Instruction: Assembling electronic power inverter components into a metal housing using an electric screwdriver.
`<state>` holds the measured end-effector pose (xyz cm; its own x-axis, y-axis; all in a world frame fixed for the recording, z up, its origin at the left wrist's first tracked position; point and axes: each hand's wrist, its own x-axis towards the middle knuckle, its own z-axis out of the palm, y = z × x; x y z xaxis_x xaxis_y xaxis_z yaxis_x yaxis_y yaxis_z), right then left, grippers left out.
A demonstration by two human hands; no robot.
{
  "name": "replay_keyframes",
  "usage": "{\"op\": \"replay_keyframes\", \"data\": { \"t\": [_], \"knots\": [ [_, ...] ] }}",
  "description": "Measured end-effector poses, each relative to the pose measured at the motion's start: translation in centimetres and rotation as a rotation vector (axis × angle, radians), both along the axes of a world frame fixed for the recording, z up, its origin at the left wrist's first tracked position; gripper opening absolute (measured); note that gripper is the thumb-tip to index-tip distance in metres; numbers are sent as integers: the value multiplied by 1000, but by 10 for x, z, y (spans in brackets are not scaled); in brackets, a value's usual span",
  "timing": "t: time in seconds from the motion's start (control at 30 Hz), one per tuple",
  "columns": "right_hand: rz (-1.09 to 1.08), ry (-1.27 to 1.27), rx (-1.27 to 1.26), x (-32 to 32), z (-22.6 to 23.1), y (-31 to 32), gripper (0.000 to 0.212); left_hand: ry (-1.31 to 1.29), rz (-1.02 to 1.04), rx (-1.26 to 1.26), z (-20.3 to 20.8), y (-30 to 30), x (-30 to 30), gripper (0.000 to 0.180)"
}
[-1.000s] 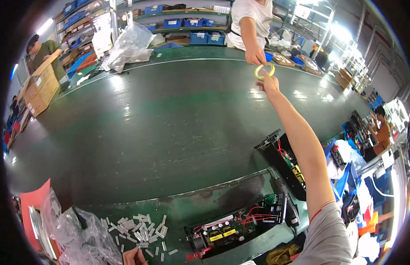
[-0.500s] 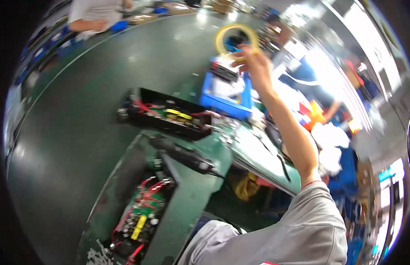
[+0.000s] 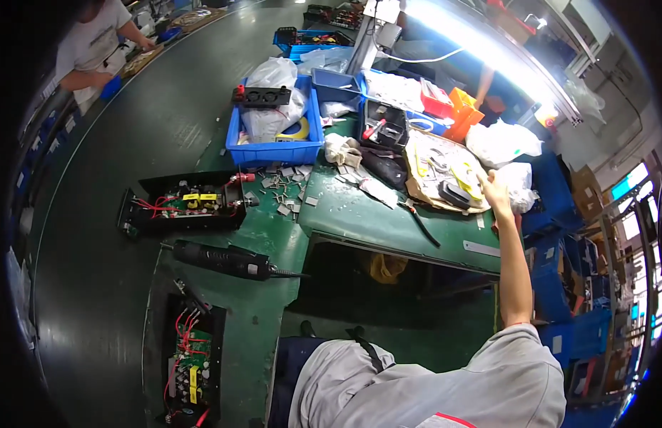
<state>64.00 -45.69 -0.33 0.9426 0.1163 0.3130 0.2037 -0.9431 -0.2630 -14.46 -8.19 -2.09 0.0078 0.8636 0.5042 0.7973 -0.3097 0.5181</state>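
My right hand (image 3: 496, 191) reaches far out to the right, over the edge of a cardboard tray (image 3: 421, 187). Its fingers are closed at the rim of a roll of yellow tape (image 3: 465, 178), partly hidden by the hand. Beside the roll in the tray lies a small black part (image 3: 454, 194). My left hand is not in view. At the left, an open black housing (image 3: 185, 222) with a circuit board and red wires sits on the green bench. A black power screwdriver (image 3: 220, 260) lies in front of it, and a second open housing (image 3: 215, 357) is nearer to me.
A blue bin (image 3: 274, 153) holds plastic bags, a black fan unit (image 3: 262, 97) and another yellow tape roll (image 3: 297, 130). Small metal pieces (image 3: 288, 189) are scattered beside it. A lamp (image 3: 481, 50) hangs over the right bench. A co-worker (image 3: 95, 50) stands at the far left.
My right hand has moved right and down with the yellow tape roll, from above the blue bin to the cardboard tray. The view has swung right.
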Motion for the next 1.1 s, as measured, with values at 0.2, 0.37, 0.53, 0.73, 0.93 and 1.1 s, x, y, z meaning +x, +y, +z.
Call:
{"op": "replay_keyframes", "data": {
  "t": [0.2,0.37,0.53,0.73,0.93,1.1],
  "knots": [
    [430,-197,336,-169,27,201,26,-158,-170,-8,11,-15,47,26],
    [1515,194,402,-328,-13,316,33,-186,-331,-132,25,-21,101,20],
    [1947,420,464,-422,-21,353,33,-137,-53,-129,33,-35,46,16],
    [1854,559,402,-432,-43,348,21,-275,373,-101,25,-45,-16,10],
    [1839,656,293,-438,-42,349,20,-267,484,-160,-7,-45,-49,13],
    [1803,671,252,-437,-41,349,21,-182,485,-258,-3,-35,-37,18]
  ]
}}
